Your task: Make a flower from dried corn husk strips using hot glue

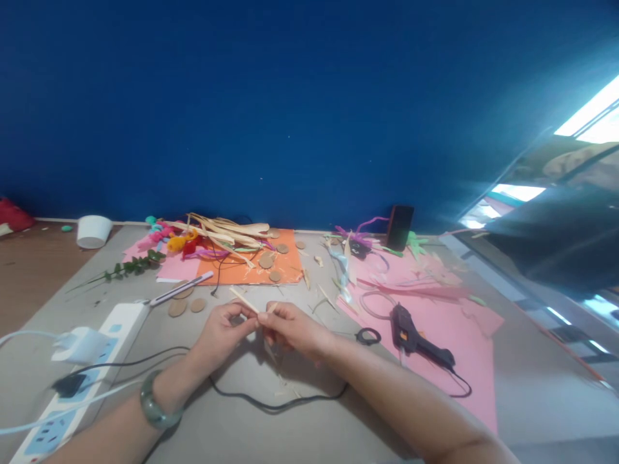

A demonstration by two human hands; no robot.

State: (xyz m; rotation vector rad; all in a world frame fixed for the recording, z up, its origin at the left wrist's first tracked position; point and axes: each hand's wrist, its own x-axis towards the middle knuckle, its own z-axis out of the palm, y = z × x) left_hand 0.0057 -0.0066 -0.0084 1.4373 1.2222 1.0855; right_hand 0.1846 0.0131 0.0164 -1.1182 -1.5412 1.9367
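Observation:
My left hand (223,330) and my right hand (290,328) meet above the grey table (232,425), fingertips touching. Both pinch a thin pale dried strip (243,300) that sticks up and to the left from the fingers. A green bangle (155,406) is on my left wrist. A black cable (285,403) runs on the table beneath my forearms.
A white power strip (104,341) with plugs lies at left, a utility knife (181,289) and cardboard discs (187,306) beyond it. Dried husk strips (227,232) lie on orange paper (287,270). A black glue gun (411,332) rests on pink paper (464,335). A white cup (94,231) stands far left.

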